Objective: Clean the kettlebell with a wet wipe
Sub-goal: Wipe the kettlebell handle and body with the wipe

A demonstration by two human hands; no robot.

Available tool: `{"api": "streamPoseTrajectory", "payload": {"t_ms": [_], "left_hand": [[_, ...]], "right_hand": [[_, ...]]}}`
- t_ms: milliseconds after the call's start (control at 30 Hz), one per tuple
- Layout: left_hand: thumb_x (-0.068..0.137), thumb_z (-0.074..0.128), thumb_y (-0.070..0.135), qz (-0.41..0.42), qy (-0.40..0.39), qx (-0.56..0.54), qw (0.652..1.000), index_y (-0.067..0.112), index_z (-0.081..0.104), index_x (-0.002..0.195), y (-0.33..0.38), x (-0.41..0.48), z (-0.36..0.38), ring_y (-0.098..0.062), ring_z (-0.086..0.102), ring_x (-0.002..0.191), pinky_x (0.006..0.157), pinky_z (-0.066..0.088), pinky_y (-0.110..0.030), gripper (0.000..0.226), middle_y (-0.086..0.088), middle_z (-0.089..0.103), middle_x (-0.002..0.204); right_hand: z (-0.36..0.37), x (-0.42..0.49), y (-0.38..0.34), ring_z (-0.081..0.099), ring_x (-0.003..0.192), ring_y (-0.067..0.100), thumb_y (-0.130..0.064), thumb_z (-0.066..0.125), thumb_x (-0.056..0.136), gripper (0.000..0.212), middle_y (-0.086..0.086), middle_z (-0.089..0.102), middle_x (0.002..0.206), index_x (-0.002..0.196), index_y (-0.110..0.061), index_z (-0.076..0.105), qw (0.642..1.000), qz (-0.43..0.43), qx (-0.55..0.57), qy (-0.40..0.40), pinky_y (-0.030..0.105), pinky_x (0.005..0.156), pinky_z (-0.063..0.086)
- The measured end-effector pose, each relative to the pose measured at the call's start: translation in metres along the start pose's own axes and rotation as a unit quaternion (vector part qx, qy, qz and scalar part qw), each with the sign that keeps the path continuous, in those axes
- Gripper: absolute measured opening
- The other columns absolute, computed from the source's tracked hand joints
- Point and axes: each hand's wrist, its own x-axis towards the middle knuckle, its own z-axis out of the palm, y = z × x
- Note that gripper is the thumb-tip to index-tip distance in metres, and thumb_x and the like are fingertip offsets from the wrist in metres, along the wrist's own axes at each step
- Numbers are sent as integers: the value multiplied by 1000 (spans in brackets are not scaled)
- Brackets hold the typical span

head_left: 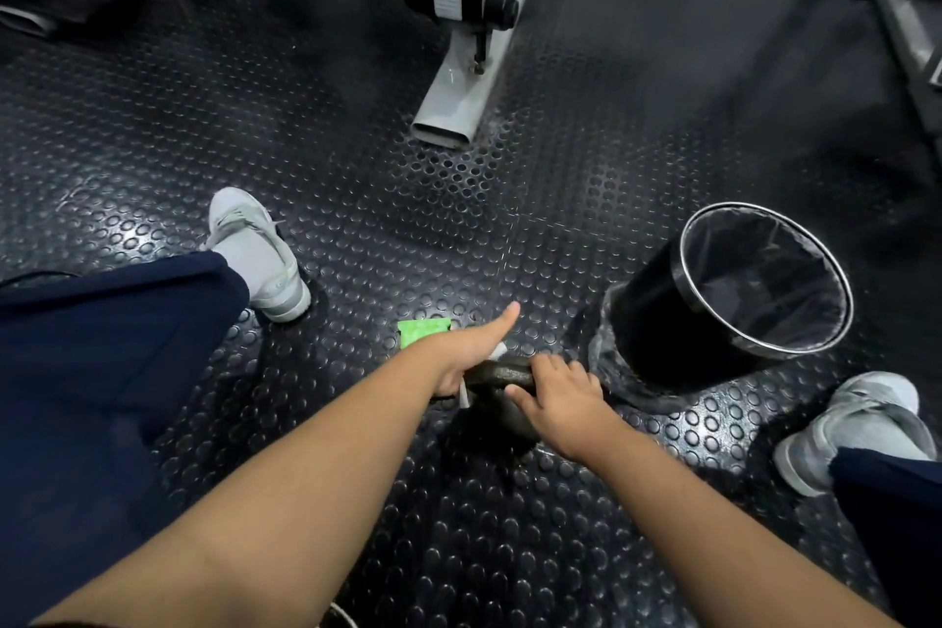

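Note:
A dark kettlebell (502,372) stands on the studded rubber floor between my feet. My right hand (558,398) grips the right side of its handle and covers part of the body. My left hand (471,352) is closed around the left end of the handle with a white wet wipe (498,350) pressed under the palm; the thumb sticks out forward. A strip of the wipe also hangs below the hand. Just behind my left hand lies a green wipe packet (420,330), partly hidden by the wrist.
A black waste bin (662,316) with a clear liner stands tilted just right of the kettlebell. My grey shoes are at left (260,255) and right (856,428). A grey machine leg (453,107) reaches onto the floor ahead; more equipment frames line the far edges.

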Motion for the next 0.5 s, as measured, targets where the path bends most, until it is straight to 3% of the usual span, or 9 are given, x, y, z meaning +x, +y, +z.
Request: {"api": "streamPoseTrajectory", "payload": {"t_ms": [100, 167, 233, 300, 367, 433, 500], "left_hand": [[59, 39, 102, -3, -10, -53, 999, 13, 63, 117, -9, 12, -1, -28, 67, 80, 72, 56, -39, 109, -8, 67, 94], [61, 36, 102, -2, -8, -78, 997, 16, 60, 112, -12, 12, -1, -27, 61, 74, 70, 53, -38, 102, -10, 60, 95], [58, 36, 103, 2, -21, -96, 995, 15, 58, 112, -10, 5, -4, -28, 61, 85, 81, 52, -43, 106, -11, 59, 106], [66, 33, 100, -3, -44, -98, 994, 8, 57, 124, -4, -9, -10, -29, 65, 101, 90, 55, -43, 111, -11, 66, 115], [74, 30, 95, -7, -65, -94, 993, 12, 48, 135, 6, -26, -17, -29, 66, 115, 93, 57, -44, 105, -13, 67, 127], [71, 30, 97, -9, -80, -81, 993, 8, 43, 146, 14, -33, -24, -29, 63, 119, 98, 54, -45, 116, -14, 62, 135], [66, 34, 99, -21, -77, -67, 995, 3, 42, 150, 15, -32, -25, -28, 61, 117, 101, 52, -46, 128, -13, 60, 130]], "right_hand": [[-1, 0, 0, 44, 116, 22, -62, 37, 103, 41, -3, 52, 128, 121, -26, 46, 1000, 0, -3, -1, 46, 108, 35], [0, -1, 0, 44, 116, 22, -61, 37, 103, 41, -3, 52, 128, 121, -26, 46, 1000, -2, -1, 3, 46, 108, 35], [1, -1, 1, 45, 117, 22, -61, 38, 103, 41, -3, 53, 129, 121, -26, 46, 1000, -3, -1, 9, 45, 108, 35], [3, 0, 3, 45, 119, 23, -61, 39, 103, 42, -3, 53, 131, 123, -25, 46, 1000, 1, -1, 9, 46, 108, 35], [3, 1, 2, 46, 120, 25, -61, 40, 102, 43, -2, 54, 132, 124, -25, 47, 1000, 5, -1, 9, 46, 108, 35], [1, 2, 1, 46, 121, 26, -61, 40, 102, 44, -1, 54, 133, 123, -23, 47, 1000, 4, -6, 10, 47, 107, 35], [1, 2, 0, 46, 122, 26, -61, 40, 103, 45, 0, 54, 133, 124, -22, 47, 1000, 3, -6, 9, 48, 108, 36]]}}
